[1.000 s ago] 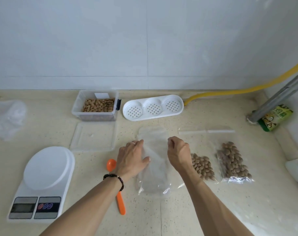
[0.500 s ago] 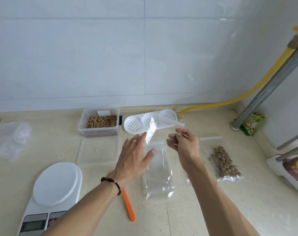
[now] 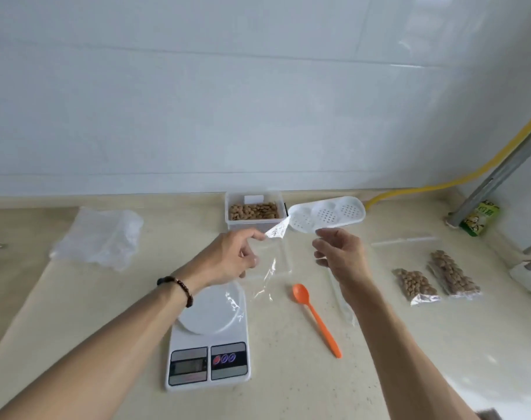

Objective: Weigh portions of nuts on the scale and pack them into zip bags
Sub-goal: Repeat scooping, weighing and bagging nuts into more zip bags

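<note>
So far the scale [image 3: 211,338], low centre, sits bare; above it the left hand [image 3: 232,257] pinches an empty zip bag [image 3: 271,262] by its top corner. The right hand [image 3: 338,254] hovers beside, fingers loosely spread, holding nothing. Far right, two filled bags [image 3: 434,277] lie packed, while nuts [image 3: 253,211] remain in the tub, so another portion is likely due.

An empty clear zip bag [image 3: 270,262] hangs at frame centre, pinched at its top corner above the white scale [image 3: 208,331] at lower centre — behind, a clear tub of nuts [image 3: 253,211], and at right two filled zip bags [image 3: 415,283] [image 3: 453,275] lie flat side by side.
</note>
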Demonstrator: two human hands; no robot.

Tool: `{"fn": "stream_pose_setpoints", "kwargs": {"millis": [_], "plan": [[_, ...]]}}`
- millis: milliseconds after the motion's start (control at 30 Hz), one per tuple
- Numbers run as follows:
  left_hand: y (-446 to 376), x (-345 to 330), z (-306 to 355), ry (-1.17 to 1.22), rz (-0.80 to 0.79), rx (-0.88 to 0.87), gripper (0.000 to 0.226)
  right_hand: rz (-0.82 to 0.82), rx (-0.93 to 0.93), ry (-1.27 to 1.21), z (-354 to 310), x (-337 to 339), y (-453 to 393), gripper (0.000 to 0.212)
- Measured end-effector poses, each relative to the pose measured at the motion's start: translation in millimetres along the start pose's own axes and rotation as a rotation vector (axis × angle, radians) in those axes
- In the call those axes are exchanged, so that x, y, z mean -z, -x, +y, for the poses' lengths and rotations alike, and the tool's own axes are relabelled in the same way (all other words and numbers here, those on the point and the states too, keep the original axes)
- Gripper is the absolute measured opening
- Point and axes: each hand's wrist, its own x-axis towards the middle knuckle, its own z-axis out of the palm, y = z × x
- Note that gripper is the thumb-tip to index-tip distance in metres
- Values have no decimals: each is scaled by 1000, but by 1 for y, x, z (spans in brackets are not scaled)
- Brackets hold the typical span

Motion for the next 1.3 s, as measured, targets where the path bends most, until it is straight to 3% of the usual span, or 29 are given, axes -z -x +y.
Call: {"fn": "stream_pose_setpoints", "kwargs": {"millis": [200, 467, 767, 1000, 1133, 1300], "plan": [[42, 47, -88, -130, 122, 162, 27, -127, -154, 193, 46, -73, 43, 10], [49, 33, -154, -304, 178, 207, 24, -128, -171, 465, 89, -126, 55, 10], [39, 14, -188, -494, 271, 87, 22, -116, -201, 586, 112, -138, 42, 17], [70, 3, -184, -615, 300, 56, 36, 4, -225, 558, 115, -132, 62, 39], [120, -16, -179, -655, 306, 65, 52, 18, -192, 549, 120, -118, 89, 31], [179, -55, -178, -641, 305, 92, 59, -82, -123, 616, 137, -104, 123, 22]]}}
